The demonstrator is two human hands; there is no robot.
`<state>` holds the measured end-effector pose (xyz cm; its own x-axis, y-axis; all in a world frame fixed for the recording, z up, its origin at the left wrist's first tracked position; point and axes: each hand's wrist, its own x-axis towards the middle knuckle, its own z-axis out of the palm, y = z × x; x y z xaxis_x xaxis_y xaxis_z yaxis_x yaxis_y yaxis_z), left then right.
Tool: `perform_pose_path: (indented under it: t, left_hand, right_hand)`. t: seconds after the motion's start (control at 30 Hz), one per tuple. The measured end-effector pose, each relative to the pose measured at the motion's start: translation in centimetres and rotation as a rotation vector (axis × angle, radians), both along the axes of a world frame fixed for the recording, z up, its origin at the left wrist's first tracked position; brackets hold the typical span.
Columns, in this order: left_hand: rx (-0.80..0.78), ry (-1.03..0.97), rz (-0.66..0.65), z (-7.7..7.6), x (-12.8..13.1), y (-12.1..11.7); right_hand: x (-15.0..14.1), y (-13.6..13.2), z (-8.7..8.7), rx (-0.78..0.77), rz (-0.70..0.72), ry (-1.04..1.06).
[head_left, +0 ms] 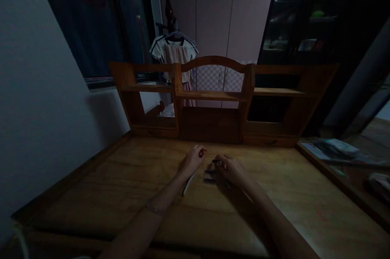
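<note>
My left hand [194, 160] is over the wooden desk with its fingers curled closed. A dark reddish spot shows at its fingertips, too dim for me to tell what it is. To the right, my right hand [230, 168] pinches a small dark piece [216, 161] whose kind I cannot make out. Between the hands lie small dark strips [209, 180] on a paler backing, flat on the wood. A thin whitish strip [187, 186] rests beside my left wrist. Under my right palm, another slim object [227, 184] is partly hidden.
The wooden desktop [146, 157] carries a shelf unit [210, 96] along its far edge. A wall [61, 108] borders the left side. Printed papers [332, 148] lie beyond the right edge. Clothes [175, 54] hang behind, before a pink wardrobe [215, 19]. The room is dim.
</note>
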<state>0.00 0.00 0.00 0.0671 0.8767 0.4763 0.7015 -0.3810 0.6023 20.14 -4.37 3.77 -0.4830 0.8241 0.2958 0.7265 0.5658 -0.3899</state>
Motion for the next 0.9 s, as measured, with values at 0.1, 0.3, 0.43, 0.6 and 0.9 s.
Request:
perform_pose_path:
  t: [0.1,0.3,0.43,0.6,0.9]
  left_hand:
    - [0.028,-0.028,0.037,0.5,-0.2,-0.3]
    - [0.035,-0.005,0.106,1.7,0.0,-0.9]
    - [0.058,-0.019,0.07,2.0,0.3,-1.3]
    - [0.086,-0.211,0.03,2.1,0.4,-1.2]
    - [-0.343,-1.084,-0.472,2.5,1.7,-1.0]
  right_hand:
    - [0.1,0.0,0.0,0.015,-0.041,-0.006]
    - [0.6,0.3,-0.4,-0.003,-0.198,-0.035]
    - [0.6,0.4,-1.0,-0.054,-0.168,-0.082]
    - [0.1,0.4,-1.4,0.038,-0.168,-0.05]
    - [-0.2,0.7,-0.2,0.149,-0.123,0.312]
